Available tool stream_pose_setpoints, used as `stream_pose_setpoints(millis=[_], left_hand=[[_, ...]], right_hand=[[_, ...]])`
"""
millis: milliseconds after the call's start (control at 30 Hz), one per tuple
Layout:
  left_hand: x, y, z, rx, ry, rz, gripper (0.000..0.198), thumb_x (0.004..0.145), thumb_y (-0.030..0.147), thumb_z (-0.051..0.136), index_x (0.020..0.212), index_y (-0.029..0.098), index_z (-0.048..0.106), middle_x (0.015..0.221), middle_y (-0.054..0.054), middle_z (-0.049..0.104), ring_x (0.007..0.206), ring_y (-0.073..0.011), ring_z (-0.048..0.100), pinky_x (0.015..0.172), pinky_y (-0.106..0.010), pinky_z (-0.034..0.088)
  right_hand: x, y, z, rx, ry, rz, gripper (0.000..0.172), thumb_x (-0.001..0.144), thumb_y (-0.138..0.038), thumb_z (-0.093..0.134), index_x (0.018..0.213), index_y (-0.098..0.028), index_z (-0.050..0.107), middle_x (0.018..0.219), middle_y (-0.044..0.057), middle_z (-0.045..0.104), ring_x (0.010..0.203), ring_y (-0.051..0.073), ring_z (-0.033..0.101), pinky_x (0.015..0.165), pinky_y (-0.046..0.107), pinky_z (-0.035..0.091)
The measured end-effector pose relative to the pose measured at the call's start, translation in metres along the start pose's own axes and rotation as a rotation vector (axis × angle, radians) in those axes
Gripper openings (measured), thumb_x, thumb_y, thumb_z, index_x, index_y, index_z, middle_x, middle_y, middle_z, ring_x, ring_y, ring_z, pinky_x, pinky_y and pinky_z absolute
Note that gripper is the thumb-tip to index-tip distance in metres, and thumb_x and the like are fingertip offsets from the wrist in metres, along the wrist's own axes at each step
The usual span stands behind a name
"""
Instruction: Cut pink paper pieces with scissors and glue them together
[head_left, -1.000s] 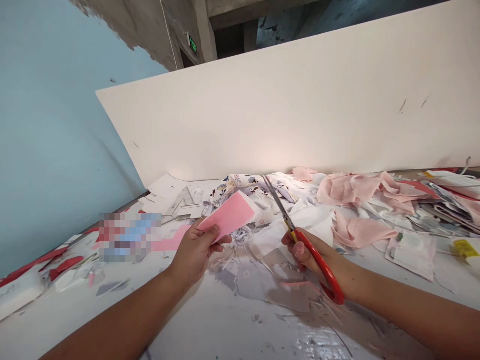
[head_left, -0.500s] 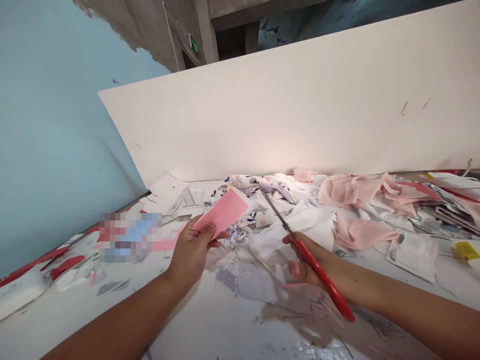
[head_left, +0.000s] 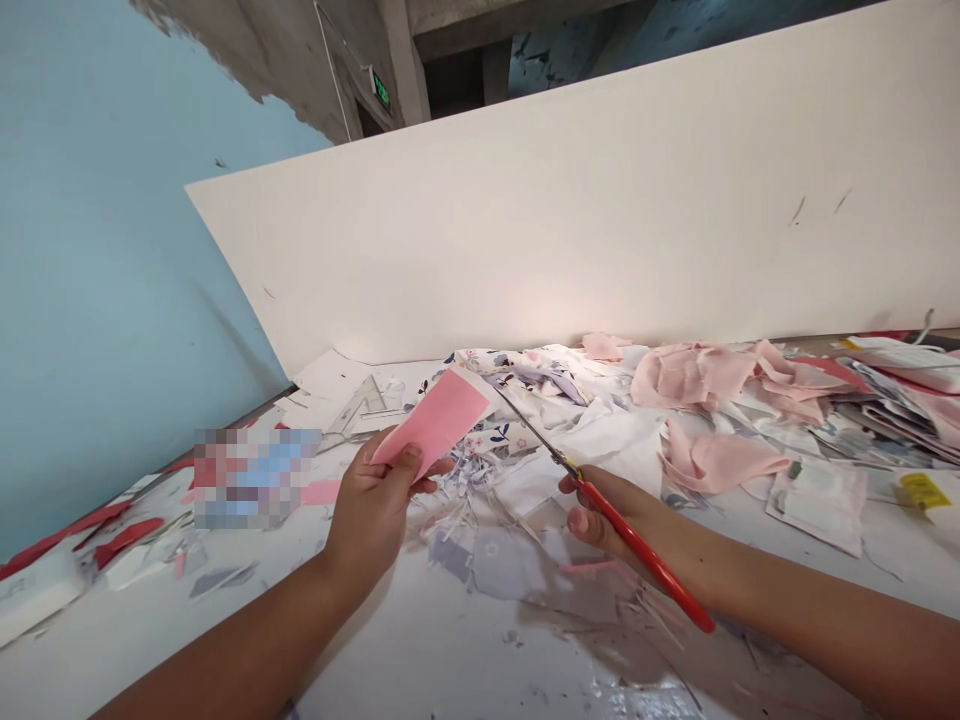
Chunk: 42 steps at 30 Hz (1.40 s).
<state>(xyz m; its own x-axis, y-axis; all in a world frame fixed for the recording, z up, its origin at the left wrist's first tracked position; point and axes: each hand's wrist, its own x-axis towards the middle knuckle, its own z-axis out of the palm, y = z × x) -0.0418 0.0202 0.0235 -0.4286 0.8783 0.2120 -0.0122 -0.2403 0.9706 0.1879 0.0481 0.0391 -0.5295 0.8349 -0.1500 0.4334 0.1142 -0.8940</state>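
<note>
Between the thumb and fingers of my left hand [head_left: 382, 490] is a rectangular piece of pink paper [head_left: 442, 420], tilted up to the right. A white layer shows along its upper right edge. My right hand [head_left: 607, 520] is closed around red-handled scissors [head_left: 637, 545], its fingers partly hidden by the handles. The blades look nearly together and point up and left, with the tips close by the paper's right end. I cannot tell whether they touch it. Below both hands lie thin paper shreds [head_left: 480, 495] and offcuts.
Floral cloth [head_left: 517, 365] and pink cloth [head_left: 697, 375] lie heaped along the back of the white table [head_left: 420, 640]. A tall white board [head_left: 525, 230] stands behind. Red scraps [head_left: 127, 540] and a blurred-out patch [head_left: 255, 478] are at left, a yellow item [head_left: 924, 491] at right.
The scissors have moved slightly left and tilted flatter, so their tips are nearer the pink paper's right end. My left hand keeps its hold on the paper. The whole view has shifted a little.
</note>
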Motion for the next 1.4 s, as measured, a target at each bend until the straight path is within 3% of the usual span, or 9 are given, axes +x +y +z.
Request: stream_pose_setpoints(millis=[233, 567, 1033, 1400], left_hand=[[0.0, 0.0, 0.001, -0.045, -0.01, -0.056, 0.036, 0.065, 0.034, 0.063, 0.097, 0.021, 0.052, 0.081, -0.001, 0.061, 0.074, -0.0166, 0.064, 0.052, -0.02, 0.045], [-0.002, -0.005, 0.002, -0.05, -0.086, -0.084, 0.032, 0.065, 0.033, 0.063, 0.093, 0.021, 0.053, 0.078, 0.0, 0.06, 0.069, -0.0168, 0.063, 0.051, -0.022, 0.045], [-0.004, -0.003, 0.001, -0.035, -0.135, -0.095, 0.033, 0.067, 0.033, 0.062, 0.097, 0.022, 0.053, 0.08, 0.0, 0.06, 0.066, -0.0135, 0.063, 0.051, -0.02, 0.045], [-0.002, -0.004, 0.002, -0.023, -0.136, -0.092, 0.033, 0.067, 0.034, 0.061, 0.096, 0.021, 0.053, 0.079, -0.001, 0.061, 0.065, -0.0158, 0.063, 0.052, -0.023, 0.044]], right_hand=[[0.0, -0.001, 0.0, 0.035, -0.019, 0.033, 0.036, 0.063, -0.046, 0.06, 0.08, -0.019, 0.043, 0.075, -0.001, 0.043, 0.072, 0.016, 0.045, 0.066, 0.03, 0.046], [0.003, 0.006, -0.002, -0.029, -0.03, -0.052, 0.042, 0.065, -0.054, 0.054, 0.088, -0.019, 0.048, 0.069, -0.002, 0.04, 0.063, 0.013, 0.04, 0.058, 0.028, 0.042], [0.006, 0.009, -0.001, 0.013, -0.05, -0.095, 0.042, 0.068, -0.06, 0.047, 0.074, -0.019, 0.043, 0.067, -0.002, 0.035, 0.061, 0.012, 0.035, 0.056, 0.024, 0.037], [0.01, 0.015, 0.001, 0.023, -0.043, -0.105, 0.041, 0.069, -0.06, 0.046, 0.066, -0.02, 0.036, 0.062, -0.004, 0.031, 0.056, 0.01, 0.03, 0.052, 0.024, 0.03]])
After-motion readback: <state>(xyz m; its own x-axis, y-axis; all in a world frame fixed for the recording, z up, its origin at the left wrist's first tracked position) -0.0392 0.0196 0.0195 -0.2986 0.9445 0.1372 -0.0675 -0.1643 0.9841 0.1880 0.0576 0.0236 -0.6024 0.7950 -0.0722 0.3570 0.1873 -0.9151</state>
